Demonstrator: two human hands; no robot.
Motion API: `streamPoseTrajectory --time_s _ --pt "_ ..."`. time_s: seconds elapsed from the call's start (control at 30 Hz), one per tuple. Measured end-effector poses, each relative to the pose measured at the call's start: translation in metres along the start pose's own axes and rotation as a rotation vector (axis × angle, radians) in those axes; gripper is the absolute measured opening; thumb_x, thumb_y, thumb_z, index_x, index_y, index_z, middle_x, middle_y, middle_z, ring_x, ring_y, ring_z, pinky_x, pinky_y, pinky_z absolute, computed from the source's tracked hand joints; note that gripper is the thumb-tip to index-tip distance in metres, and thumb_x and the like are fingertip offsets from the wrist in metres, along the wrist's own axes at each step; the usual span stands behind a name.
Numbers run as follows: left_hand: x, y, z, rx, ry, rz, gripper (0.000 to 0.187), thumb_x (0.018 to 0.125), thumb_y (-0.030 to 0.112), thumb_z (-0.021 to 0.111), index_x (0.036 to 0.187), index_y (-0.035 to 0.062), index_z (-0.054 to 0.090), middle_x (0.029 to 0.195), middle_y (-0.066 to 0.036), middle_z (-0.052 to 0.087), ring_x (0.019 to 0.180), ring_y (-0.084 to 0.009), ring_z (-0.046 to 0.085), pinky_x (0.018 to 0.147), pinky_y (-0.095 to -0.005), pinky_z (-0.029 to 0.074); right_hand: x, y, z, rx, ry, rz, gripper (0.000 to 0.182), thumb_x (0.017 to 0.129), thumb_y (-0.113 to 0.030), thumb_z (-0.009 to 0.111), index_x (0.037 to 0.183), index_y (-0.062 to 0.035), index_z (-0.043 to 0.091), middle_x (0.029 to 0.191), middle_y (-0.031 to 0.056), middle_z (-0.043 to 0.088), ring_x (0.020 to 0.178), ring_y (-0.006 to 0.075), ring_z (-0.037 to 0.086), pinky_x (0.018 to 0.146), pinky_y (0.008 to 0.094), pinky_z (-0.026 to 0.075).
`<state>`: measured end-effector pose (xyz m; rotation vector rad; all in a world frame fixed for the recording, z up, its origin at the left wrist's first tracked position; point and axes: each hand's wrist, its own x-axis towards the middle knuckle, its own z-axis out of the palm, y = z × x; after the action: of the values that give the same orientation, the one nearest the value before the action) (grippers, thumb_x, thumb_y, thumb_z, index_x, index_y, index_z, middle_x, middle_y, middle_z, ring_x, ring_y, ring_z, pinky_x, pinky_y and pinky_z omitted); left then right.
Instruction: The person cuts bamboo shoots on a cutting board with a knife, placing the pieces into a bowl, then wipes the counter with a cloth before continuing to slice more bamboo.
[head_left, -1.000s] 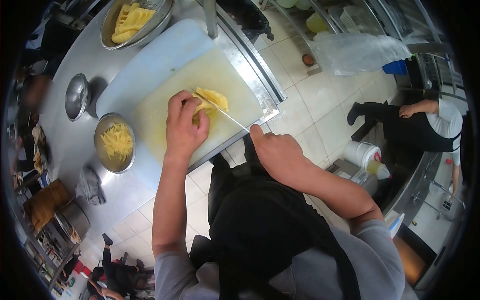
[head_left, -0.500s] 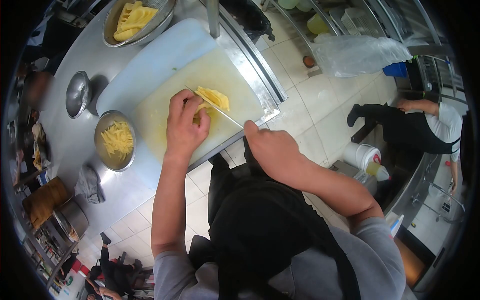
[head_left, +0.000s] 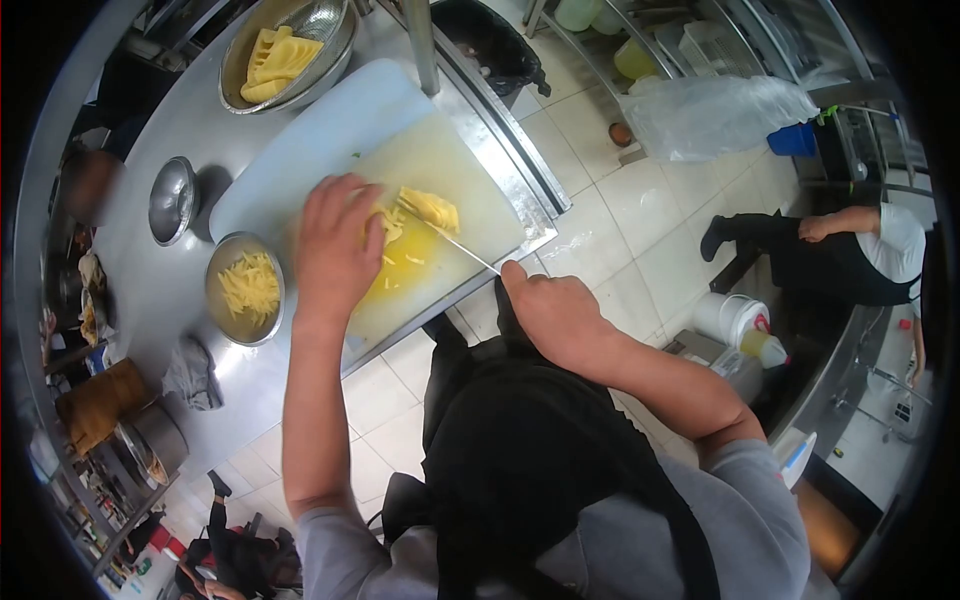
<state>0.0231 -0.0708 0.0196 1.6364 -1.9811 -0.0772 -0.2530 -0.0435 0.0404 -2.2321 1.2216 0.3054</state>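
My right hand [head_left: 558, 318] is closed around the handle of a knife [head_left: 462, 247]. Its thin blade points away from me, touching or just beside a yellow piece of what looks like bamboo shoot [head_left: 430, 209]. To the left of the blade, my left hand [head_left: 338, 240] has its fingers stretched out, near cut yellow strips [head_left: 391, 225] that it partly hides. Both hands are over a pale, wet cutting board [head_left: 470, 170] with small scraps on it. Beside the board on the left, a metal bowl [head_left: 213, 318] contains a heap of yellow strips [head_left: 250, 287].
Larger yellow pieces [head_left: 277, 65] lie in a colander [head_left: 330, 22] at the back. A smaller metal bowl [head_left: 173, 200] and a grey cloth [head_left: 190, 372] are on the steel table [head_left: 128, 262]. Another person [head_left: 835, 245] stands at the right, near a white bucket [head_left: 727, 315].
My left hand has moved left off the yellow piece, and its fingers have straightened. The knife stays at the piece in my right hand. The whole view has shifted slightly.
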Motion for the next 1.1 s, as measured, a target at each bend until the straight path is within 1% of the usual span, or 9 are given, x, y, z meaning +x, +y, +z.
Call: streamPoseTrajectory --time_s 0.13,0.17,0.23,0.33,0.47,0.53,0.67,0.87,1.1 --pt "0.033 0.012 0.011 -0.089 -0.344 0.273 0.029 0.083 0.001 0.070 0.111 0.0057 0.071 0.115 -0.011 0.065 0.119 -0.0328 0.057 0.105 -0.0430 0.048 -0.013 0.003 0.004 -0.003 0.019 -0.040 0.023 0.085 -0.001 0.058 0.105 0.0015 0.048 0.074 0.0198 0.068 0.071 0.0383 0.071 0.063 0.0468 0.056" --pt "0.041 0.008 0.014 -0.083 -0.345 0.275 0.029 0.083 0.001 0.070 0.111 0.0057 0.071 0.115 -0.011 0.065 0.119 -0.0328 0.057 0.105 -0.0430 0.048 -0.019 0.003 0.003 0.000 0.023 -0.043 0.023 0.085 -0.001 0.058 0.105 0.0015 0.048 0.074 0.0198 0.068 0.071 0.0383 0.071 0.063 0.0468 0.056" --pt "0.053 0.004 0.019 -0.088 -0.588 0.361 0.026 0.082 0.002 0.070 0.108 0.0057 0.071 0.111 -0.009 0.065 0.115 -0.0307 0.058 0.104 -0.0418 0.048 -0.035 0.005 -0.002 0.011 -0.056 0.009 0.026 0.084 -0.002 0.061 0.106 0.0009 0.048 0.074 0.0196 0.068 0.071 0.0387 0.071 0.063 0.0477 0.056" --pt "0.056 0.005 0.020 0.005 -0.677 0.395 0.022 0.083 0.002 0.069 0.105 0.0056 0.071 0.106 -0.009 0.064 0.110 -0.0297 0.058 0.101 -0.0413 0.048 -0.068 0.020 -0.003 0.047 -0.091 -0.002 0.028 0.084 -0.004 0.062 0.108 0.0017 0.047 0.073 0.0206 0.068 0.070 0.0411 0.070 0.064 0.0503 0.055" --pt "0.032 0.010 0.017 0.018 -0.563 0.365 0.020 0.083 0.003 0.068 0.103 0.0050 0.071 0.103 -0.009 0.062 0.107 -0.0300 0.058 0.097 -0.0413 0.050 -0.086 0.031 -0.007 0.138 -0.146 0.071 0.029 0.087 -0.006 0.061 0.110 0.0032 0.047 0.072 0.0221 0.067 0.071 0.0435 0.068 0.065 0.0528 0.054" --pt "0.019 0.015 0.015 0.038 -0.493 0.269 0.016 0.088 0.005 0.062 0.102 0.0043 0.070 0.104 -0.010 0.060 0.107 -0.0295 0.058 0.097 -0.0420 0.051 -0.075 0.035 0.002 0.155 0.019 0.072 0.029 0.088 -0.006 0.060 0.111 0.0041 0.047 0.070 0.0225 0.066 0.069 0.0445 0.067 0.064 0.0537 0.053" --pt "0.001 0.016 0.013 0.022 -0.470 0.198 0.021 0.088 0.004 0.062 0.108 0.0044 0.069 0.106 -0.010 0.062 0.107 -0.0309 0.060 0.096 -0.0433 0.052 -0.040 0.033 0.004 0.201 0.070 0.029 0.027 0.089 -0.005 0.059 0.111 0.0042 0.047 0.069 0.0217 0.066 0.068 0.0435 0.067 0.062 0.0530 0.053" --pt "-0.018 0.013 0.017 -0.001 -0.369 0.190 0.025 0.089 0.006 0.065 0.113 0.0041 0.068 0.122 -0.011 0.065 0.115 -0.0318 0.062 0.098 -0.0427 0.054 -0.021 0.024 0.009 0.128 0.085 -0.061 0.024 0.087 -0.001 0.056 0.109 0.0049 0.047 0.068 0.0210 0.066 0.067 0.0427 0.067 0.061 0.0519 0.053" --pt "-0.002 0.022 0.014 -0.144 -0.312 0.129 0.012 0.089 0.007 0.068 0.100 0.0014 0.069 0.115 -0.011 0.066 0.113 -0.0321 0.062 0.096 -0.0419 0.053 -0.027 0.023 0.002 0.115 0.082 0.039 0.028 0.084 0.001 0.058 0.110 0.0048 0.048 0.073 0.0225 0.068 0.071 0.0429 0.069 0.065 0.0513 0.056"
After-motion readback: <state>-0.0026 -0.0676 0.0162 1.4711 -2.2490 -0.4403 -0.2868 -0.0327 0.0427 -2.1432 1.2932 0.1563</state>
